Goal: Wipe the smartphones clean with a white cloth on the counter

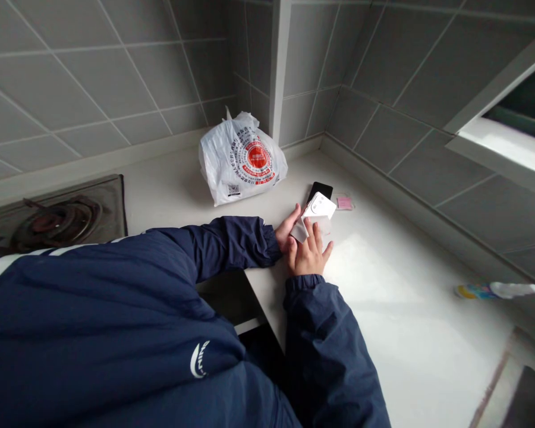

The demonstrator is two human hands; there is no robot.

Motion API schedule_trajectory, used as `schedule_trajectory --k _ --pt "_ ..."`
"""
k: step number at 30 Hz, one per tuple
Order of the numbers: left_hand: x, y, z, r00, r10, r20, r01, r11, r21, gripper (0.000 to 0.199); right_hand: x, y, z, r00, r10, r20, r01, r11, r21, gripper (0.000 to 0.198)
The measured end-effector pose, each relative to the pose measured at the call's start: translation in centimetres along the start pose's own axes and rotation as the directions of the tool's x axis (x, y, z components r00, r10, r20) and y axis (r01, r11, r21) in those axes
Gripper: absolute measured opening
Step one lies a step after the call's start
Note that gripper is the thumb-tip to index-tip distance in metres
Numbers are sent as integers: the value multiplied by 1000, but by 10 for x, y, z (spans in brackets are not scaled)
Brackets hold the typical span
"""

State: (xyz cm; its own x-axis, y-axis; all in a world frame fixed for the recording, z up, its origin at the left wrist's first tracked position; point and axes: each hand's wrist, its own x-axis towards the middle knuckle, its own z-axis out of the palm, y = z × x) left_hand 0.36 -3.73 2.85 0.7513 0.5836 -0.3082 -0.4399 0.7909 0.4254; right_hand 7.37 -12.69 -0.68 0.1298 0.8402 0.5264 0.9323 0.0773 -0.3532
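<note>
A white phone (pixel 322 205) with a round camera ring lies back side up above the counter. My left hand (pixel 288 227) grips its left edge, thumb toward the top. Over the lower part of the phone lies a pale wipe or cloth (pixel 323 223), its exact kind unclear. My right hand (pixel 310 255) rests on this wipe with fingers spread and stretched out. Just behind the white phone is a black flat object (pixel 320 189), partly covered by it. To the right sits a small pink packet (pixel 345 203).
A printed white plastic bag (pixel 245 157) stands near the wall corner. On the left is a gas burner (pixel 56 223). A spray bottle (pixel 494 290) lies at the right by the tiled wall. Below my arms, the counter edge (pixel 265 297) borders a dark opening.
</note>
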Motion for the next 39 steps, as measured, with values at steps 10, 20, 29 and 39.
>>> schedule_trajectory --k 10,20,29,39 --pt "-10 2 13 999 43 -34 -41 998 52 87 -1 -6 -8 1000 -30 -9 31 998 45 44" --pt "-5 -2 12 982 185 -26 -186 982 -17 69 -1 4 2 998 58 -24 -58 998 12 48" --pt "-2 -7 8 974 228 -13 -228 974 14 70 2 7 -1 994 112 3 -112 993 24 50" --pt "-13 -4 14 998 61 7 -61 998 -7 77 -3 2 -1 999 -40 28 39 999 31 50"
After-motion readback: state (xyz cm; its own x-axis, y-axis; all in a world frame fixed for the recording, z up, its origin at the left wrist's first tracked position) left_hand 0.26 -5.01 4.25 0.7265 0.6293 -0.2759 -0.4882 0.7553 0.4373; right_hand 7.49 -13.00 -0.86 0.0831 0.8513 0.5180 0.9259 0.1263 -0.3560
